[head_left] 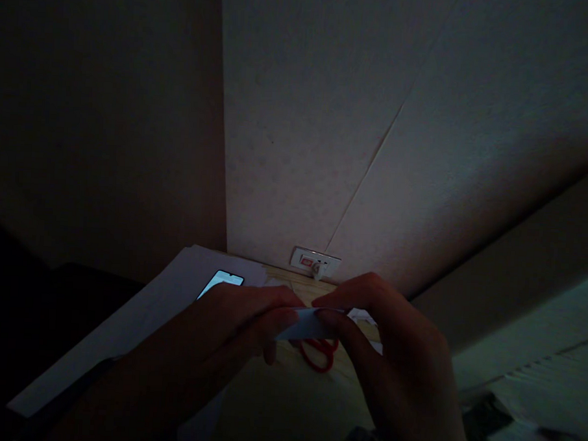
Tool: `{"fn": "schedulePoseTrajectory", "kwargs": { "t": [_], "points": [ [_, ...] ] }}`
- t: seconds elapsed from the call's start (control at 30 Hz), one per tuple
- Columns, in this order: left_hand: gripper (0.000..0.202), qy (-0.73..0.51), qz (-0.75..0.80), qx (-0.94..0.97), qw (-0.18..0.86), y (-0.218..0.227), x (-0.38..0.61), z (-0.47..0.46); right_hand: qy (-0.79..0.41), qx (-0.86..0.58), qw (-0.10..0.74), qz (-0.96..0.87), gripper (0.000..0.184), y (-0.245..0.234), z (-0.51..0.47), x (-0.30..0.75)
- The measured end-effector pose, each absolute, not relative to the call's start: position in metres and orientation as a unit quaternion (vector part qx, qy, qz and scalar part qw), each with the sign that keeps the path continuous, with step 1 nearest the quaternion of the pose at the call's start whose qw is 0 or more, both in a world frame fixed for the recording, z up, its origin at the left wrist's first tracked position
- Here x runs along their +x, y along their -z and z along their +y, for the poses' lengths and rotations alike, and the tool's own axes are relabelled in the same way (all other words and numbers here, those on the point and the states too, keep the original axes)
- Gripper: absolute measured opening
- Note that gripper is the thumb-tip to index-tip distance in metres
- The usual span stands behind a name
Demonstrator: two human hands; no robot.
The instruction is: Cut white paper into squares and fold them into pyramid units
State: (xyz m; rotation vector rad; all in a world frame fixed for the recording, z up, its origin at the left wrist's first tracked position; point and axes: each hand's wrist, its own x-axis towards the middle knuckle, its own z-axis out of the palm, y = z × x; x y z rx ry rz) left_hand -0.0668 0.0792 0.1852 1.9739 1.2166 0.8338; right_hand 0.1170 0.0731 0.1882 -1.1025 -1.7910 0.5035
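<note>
Between my two hands is a small piece of pale paper (pixel 307 326), held up over the table and seen nearly edge-on. My left hand (pixel 240 329) pinches its left end between thumb and fingers. From the other side, my right hand (pixel 396 342) grips the right end, thumb in front and fingers behind. Below and behind the paper lie scissors with red handles (pixel 320 358), partly hidden by my hands. A phone with a lit screen (pixel 223 280) rests on white paper sheets (pixel 174 293) beyond my left hand.
The wooden table (pixel 286 409) meets a pale wall (pixel 317 130). A socket plate (pixel 315 262) with a red switch and a plug sits low on that wall. White paper scraps (pixel 365 316) lie behind my right hand. The room is dim.
</note>
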Motion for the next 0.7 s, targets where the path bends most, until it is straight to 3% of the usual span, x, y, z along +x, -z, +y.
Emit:
{"fn": "schedulePoseTrajectory", "kwargs": {
  "t": [0.17,0.43,0.6,0.7],
  "points": [
    [0.042,-0.307,0.463,0.777,0.297,-0.1813,-0.0682,0.0816,-0.200,-0.444,0.479,-0.731,0.020,-0.1883,0.0746,0.1170],
    [0.035,-0.283,0.447,0.778,0.339,-0.1880,-0.0668,0.0844,-0.206,-0.451,0.493,-0.715,0.021,-0.1884,0.0734,0.1152],
    [0.036,-0.279,0.442,0.777,0.352,-0.1903,-0.0639,0.0821,-0.208,-0.448,0.440,-0.750,0.012,-0.1906,0.0751,0.1184],
    [0.024,-0.278,0.454,0.770,0.353,-0.1905,-0.0642,0.0831,-0.206,-0.451,0.417,-0.762,0.011,-0.1899,0.0759,0.1213]
  ]
}}
